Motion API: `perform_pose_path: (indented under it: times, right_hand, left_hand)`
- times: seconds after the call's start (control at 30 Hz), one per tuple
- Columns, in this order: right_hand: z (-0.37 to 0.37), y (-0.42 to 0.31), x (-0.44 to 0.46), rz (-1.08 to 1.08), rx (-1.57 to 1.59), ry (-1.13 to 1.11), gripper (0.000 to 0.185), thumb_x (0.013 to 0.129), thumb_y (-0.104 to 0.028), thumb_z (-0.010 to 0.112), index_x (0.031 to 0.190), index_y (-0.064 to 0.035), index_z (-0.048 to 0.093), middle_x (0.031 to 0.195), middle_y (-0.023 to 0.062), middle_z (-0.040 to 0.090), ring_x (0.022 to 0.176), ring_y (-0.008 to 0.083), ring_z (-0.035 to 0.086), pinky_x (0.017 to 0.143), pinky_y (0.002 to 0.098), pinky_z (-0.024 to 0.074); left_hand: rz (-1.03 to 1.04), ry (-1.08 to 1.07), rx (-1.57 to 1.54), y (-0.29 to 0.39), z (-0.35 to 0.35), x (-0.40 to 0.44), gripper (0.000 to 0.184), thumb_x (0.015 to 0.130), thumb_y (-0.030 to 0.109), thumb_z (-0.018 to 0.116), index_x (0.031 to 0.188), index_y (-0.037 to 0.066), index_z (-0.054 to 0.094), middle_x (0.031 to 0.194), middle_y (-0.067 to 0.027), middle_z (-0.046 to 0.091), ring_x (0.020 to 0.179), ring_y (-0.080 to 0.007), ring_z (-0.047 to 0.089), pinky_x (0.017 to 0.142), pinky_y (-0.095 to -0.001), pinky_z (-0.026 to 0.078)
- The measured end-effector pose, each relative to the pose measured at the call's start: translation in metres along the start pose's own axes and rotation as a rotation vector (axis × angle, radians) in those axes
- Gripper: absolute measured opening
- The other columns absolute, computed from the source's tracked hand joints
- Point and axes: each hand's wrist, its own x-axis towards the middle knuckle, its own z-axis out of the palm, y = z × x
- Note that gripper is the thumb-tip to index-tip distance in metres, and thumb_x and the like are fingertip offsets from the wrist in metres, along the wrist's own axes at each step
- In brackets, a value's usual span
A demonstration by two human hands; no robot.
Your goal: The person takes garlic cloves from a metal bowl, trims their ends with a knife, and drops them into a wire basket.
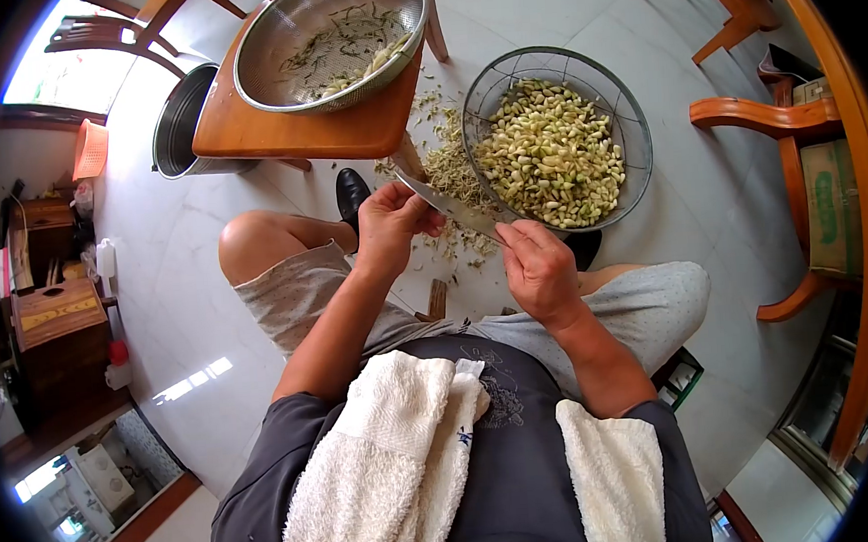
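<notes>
My right hand [538, 267] is closed around the handle end of a knife [458, 208], whose blade points up and to the left. Behind the blade's far end, my left hand [389, 226] has its fingers pinched together; whatever small thing they hold is hidden. Just beyond my right hand, a round wire basket [635, 184] stands on the floor, holding many pale yellow-green pieces [552, 149]. Thin trimmings [453, 170] lie scattered on the floor below the knife. A mesh colander [255, 75] with greenish strips and pale pieces rests on a wooden seat [291, 133].
A dark metal bucket [173, 138] stands left of the wooden seat. Wooden furniture with curved legs [758, 117] and a cardboard box [832, 207] line the right side. At the left are a wooden box [57, 312] and an orange basket [91, 150]. White towels [376, 463] hang over my shoulders.
</notes>
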Motion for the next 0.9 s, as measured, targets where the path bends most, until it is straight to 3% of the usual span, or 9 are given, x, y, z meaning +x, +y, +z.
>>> perform_pose_path:
  times: [0.2, 0.3, 0.43, 0.6, 0.7, 0.83, 0.9]
  right_hand:
    - [0.004, 0.004, -0.001, -0.027, -0.015, 0.014, 0.027, 0.072, 0.001, 0.062, 0.098, -0.0025, 0.066, 0.091, 0.0085, 0.062, 0.079, 0.0283, 0.062, 0.069, 0.0362, 0.0508]
    - [0.010, 0.007, -0.002, 0.007, 0.008, 0.005, 0.019, 0.076, -0.004, 0.060, 0.093, -0.0025, 0.065, 0.091, 0.0115, 0.063, 0.080, 0.0311, 0.061, 0.069, 0.0388, 0.0503]
    - [0.020, 0.036, -0.013, 0.338, -0.080, -0.235, 0.014, 0.080, -0.012, 0.059, 0.089, -0.0034, 0.066, 0.087, 0.0171, 0.062, 0.081, 0.0353, 0.060, 0.069, 0.0405, 0.0492]
    - [0.021, 0.042, -0.006, 0.418, -0.132, -0.368, 0.016, 0.082, -0.016, 0.055, 0.081, -0.0030, 0.064, 0.085, 0.0202, 0.061, 0.078, 0.0397, 0.060, 0.071, 0.0477, 0.0478]
    - [0.026, 0.044, -0.008, 0.432, -0.134, -0.523, 0.017, 0.081, -0.015, 0.055, 0.077, -0.0007, 0.063, 0.080, 0.0220, 0.061, 0.078, 0.0411, 0.059, 0.072, 0.0489, 0.0474]
    - [0.032, 0.050, -0.014, 0.434, -0.095, -0.580, 0.018, 0.078, -0.017, 0.057, 0.074, 0.0001, 0.062, 0.078, 0.0239, 0.061, 0.077, 0.0425, 0.059, 0.072, 0.0503, 0.0474]
    - [0.029, 0.049, -0.013, 0.441, -0.085, -0.559, 0.017, 0.077, -0.017, 0.058, 0.074, -0.0001, 0.062, 0.077, 0.0239, 0.061, 0.078, 0.0427, 0.059, 0.071, 0.0503, 0.0473]
  left_hand:
    - [0.005, 0.005, 0.014, 0.003, -0.003, -0.004, 0.012, 0.090, 0.008, 0.060, 0.088, -0.003, 0.056, 0.075, -0.0114, 0.065, 0.059, -0.0164, 0.064, 0.049, -0.0271, 0.052]
    - [0.012, 0.028, 0.023, 0.002, -0.006, -0.007, 0.013, 0.089, 0.008, 0.061, 0.090, -0.004, 0.057, 0.077, -0.0124, 0.065, 0.059, -0.0161, 0.063, 0.049, -0.0269, 0.051]
    - [0.038, 0.027, 0.012, 0.020, -0.001, -0.016, 0.015, 0.088, 0.009, 0.063, 0.093, -0.004, 0.058, 0.079, -0.0118, 0.065, 0.060, -0.0155, 0.063, 0.050, -0.0262, 0.051]
    - [0.067, -0.021, -0.065, 0.024, 0.009, -0.003, 0.015, 0.087, 0.009, 0.064, 0.097, -0.001, 0.059, 0.082, -0.0093, 0.065, 0.065, -0.0147, 0.064, 0.053, -0.0253, 0.052]
    - [0.042, -0.096, 0.057, 0.033, 0.041, 0.012, 0.023, 0.083, 0.007, 0.067, 0.103, -0.002, 0.060, 0.087, -0.0093, 0.065, 0.072, -0.0146, 0.064, 0.055, -0.0252, 0.053]
    - [0.047, -0.332, 0.179, 0.039, 0.100, 0.042, 0.045, 0.080, 0.007, 0.067, 0.122, -0.003, 0.054, 0.112, -0.0162, 0.059, 0.077, -0.0183, 0.065, 0.060, -0.0274, 0.053]
    - [0.083, -0.391, 0.501, 0.054, 0.117, 0.044, 0.049, 0.081, 0.009, 0.067, 0.127, -0.001, 0.051, 0.123, -0.0188, 0.053, 0.076, -0.0184, 0.065, 0.062, -0.0269, 0.053]
